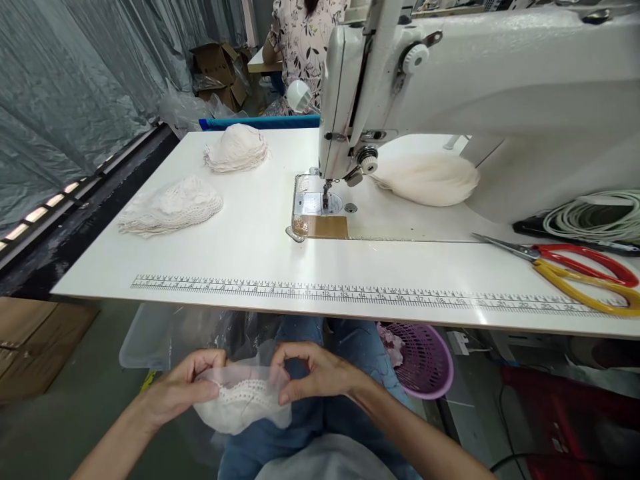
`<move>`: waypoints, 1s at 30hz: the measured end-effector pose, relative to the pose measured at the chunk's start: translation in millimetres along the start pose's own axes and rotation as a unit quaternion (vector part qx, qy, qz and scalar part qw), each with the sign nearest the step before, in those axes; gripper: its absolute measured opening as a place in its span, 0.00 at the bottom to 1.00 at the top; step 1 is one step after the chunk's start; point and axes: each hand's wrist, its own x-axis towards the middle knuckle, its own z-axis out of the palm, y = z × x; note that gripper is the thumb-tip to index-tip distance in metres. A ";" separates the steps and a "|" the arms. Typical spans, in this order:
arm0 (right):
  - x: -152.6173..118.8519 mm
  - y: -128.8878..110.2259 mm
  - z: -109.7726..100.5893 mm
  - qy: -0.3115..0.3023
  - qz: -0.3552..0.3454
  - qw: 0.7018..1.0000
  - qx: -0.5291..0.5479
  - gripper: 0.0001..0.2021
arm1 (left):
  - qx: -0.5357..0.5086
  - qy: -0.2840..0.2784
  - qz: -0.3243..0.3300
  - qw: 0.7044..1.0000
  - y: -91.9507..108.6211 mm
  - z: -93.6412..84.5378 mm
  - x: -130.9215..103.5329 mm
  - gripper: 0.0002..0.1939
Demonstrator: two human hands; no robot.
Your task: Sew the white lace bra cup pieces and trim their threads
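Observation:
Over my lap, a piece of sheer white fabric with lace trim (245, 399) is stretched between my two hands. My left hand (183, 387) pinches its left edge between thumb and fingers. At the right edge, my right hand (313, 377) grips the sheer part with thumb and forefinger. On the table beyond lie a stack of lace-edged white fabric pieces (173, 205) and another stack of cream pieces (237, 148). The white sewing machine (345, 100) stands over the table, its presser foot (326, 200) above the metal plate.
Scissors with red and yellow handles (575, 267) lie at the table's right, near a coil of pale cord (595, 217). A cream fabric pile (430, 179) sits under the machine arm. Below are a purple basket (425, 363) and a clear plastic bin (145, 337). A person (305, 47) is behind.

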 end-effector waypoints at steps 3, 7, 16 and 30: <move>-7.4 -3.1 -3.4 0.003 -0.017 1.000 -0.015 0.16 | 0.006 0.005 -0.007 1.000 -1.4 -3.0 3.0 0.25; -16.4 -12.0 -6.0 0.003 -0.055 0.998 -0.003 0.16 | 0.007 -0.017 -0.007 1.000 0.6 0.8 12.9 0.24; -21.9 -15.8 -16.9 0.065 0.011 0.975 -0.212 0.13 | 0.021 -0.047 -0.002 0.999 11.0 6.5 9.1 0.21; 5.1 -42.6 -6.2 -0.115 -0.052 0.897 -0.423 0.09 | 0.203 -0.101 -0.032 0.973 53.8 22.7 7.8 0.18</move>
